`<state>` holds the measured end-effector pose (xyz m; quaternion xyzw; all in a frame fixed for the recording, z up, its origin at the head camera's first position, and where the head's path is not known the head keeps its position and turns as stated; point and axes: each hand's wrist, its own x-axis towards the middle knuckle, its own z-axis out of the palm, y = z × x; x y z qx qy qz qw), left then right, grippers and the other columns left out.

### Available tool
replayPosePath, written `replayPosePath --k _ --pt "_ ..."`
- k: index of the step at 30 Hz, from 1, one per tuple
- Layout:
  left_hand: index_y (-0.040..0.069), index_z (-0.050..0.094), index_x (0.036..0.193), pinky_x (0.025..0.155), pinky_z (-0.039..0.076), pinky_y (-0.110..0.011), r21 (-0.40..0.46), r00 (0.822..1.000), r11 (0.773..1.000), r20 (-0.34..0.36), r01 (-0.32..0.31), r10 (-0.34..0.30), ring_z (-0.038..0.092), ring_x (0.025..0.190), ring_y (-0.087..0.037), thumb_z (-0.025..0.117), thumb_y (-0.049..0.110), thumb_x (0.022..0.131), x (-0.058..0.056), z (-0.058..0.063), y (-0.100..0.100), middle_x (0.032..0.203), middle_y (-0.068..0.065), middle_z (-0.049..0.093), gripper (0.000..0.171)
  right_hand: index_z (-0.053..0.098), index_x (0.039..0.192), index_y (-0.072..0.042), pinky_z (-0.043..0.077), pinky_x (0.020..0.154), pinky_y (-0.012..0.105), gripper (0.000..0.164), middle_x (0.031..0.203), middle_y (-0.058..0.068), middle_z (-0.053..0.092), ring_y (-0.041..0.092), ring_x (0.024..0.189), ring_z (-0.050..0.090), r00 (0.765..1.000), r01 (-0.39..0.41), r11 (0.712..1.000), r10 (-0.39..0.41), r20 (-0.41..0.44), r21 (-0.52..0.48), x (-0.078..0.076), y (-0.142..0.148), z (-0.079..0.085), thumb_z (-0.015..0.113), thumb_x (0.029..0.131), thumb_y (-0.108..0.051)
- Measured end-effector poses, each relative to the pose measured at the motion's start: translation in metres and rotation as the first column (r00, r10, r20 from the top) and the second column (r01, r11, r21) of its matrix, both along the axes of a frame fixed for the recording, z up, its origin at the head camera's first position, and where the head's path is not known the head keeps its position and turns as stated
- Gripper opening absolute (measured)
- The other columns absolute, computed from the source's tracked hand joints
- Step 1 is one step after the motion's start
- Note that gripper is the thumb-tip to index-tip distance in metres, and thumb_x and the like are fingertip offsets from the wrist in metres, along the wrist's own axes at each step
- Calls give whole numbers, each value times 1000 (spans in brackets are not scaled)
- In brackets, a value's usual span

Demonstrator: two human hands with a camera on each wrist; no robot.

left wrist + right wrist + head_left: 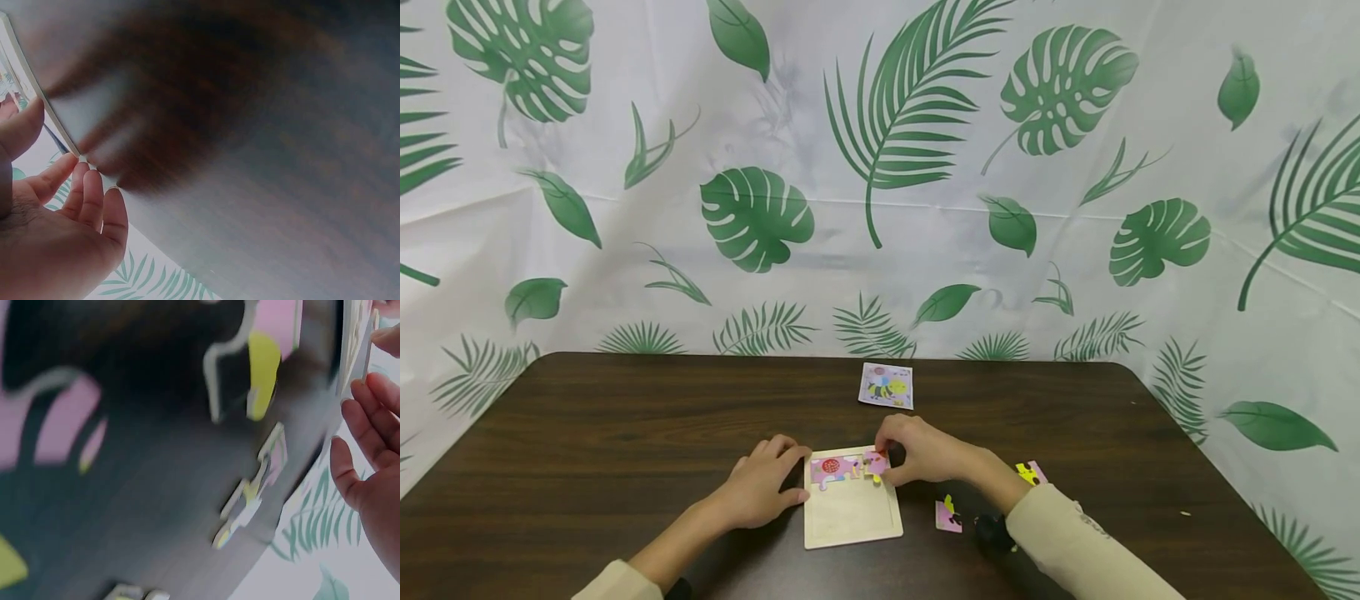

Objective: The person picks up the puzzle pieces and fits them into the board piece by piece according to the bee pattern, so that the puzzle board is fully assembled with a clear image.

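Note:
A square wooden puzzle tray point(854, 522) lies on the table in the head view. Pink puzzle pieces point(835, 467) sit along its far side. My left hand point(762, 483) rests at the tray's left edge, fingertips by the far left corner and thumb lower down. In the left wrist view its fingers point(114, 215) are fairly straight against the frame. My right hand point(921, 450) pinches a pink puzzle piece point(875, 463) between thumb and fingers, over the tray's far right corner. Edge-on, that piece shows thin in the right wrist view.
A picture card point(886, 386) with a bee lies beyond the tray. Loose puzzle pieces lie to the right, among them a pink one point(948, 516) and a yellow one point(1028, 473) near the right forearm. A leaf-patterned cloth point(880, 275) hangs behind the dark table point(625, 417).

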<state>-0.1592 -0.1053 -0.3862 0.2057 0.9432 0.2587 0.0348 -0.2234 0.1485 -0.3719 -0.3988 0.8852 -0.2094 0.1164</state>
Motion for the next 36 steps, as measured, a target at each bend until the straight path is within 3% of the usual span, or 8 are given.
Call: replayPosePath --k 14,26,36 --pt "7 55 118 80 35 -54 -2 1000 1000 -6 4 -4 42 108 -31 71 23 79 0 -1 0 116 -10 48 46 60 93 -9 42 76 21 21 90 -4 49 13 83 47 1000 27 998 -27 -11 61 4 -9 -2 71 76 -13" --pt "7 55 118 80 35 -54 -4 1000 1000 -14 5 -5 43 108 -31 71 23 79 0 -3 0 115 -10 48 46 61 92 -7 44 78 24 19 90 -1 49 15 84 50 1000 18 1000 -18 13 19 3 -7 -4 72 78 -11" --pt "5 55 119 79 35 -53 8 1000 1000 -9 2 -2 43 107 -31 70 20 80 2 -3 1 116 -10 48 44 63 101 -6 44 79 27 24 94 1 52 16 86 51 1000 -10 1000 10 -8 6 4 -6 -3 71 79 -11"
